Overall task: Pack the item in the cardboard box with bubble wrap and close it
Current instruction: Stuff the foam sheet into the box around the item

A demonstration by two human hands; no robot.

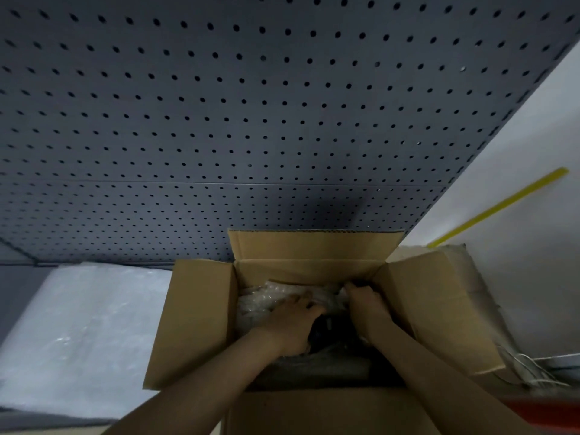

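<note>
In the lower middle of the frame the cardboard box (201, 321) stands with all 4 flaps open. The bubble wrap (266, 298) inside looks light, soft and springy, best pressed flat or pinched at a fold. A dark item (329, 328) shows beneath it. The left hand (290, 324) lies spread, palm down, on the wrap. The right hand (365, 304) curls around a fold by the far right corner.

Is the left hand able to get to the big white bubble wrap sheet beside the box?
Probably yes. The left hand is inside the cardboard box; only its raised left flap stands before the bubble wrap sheet.
</note>
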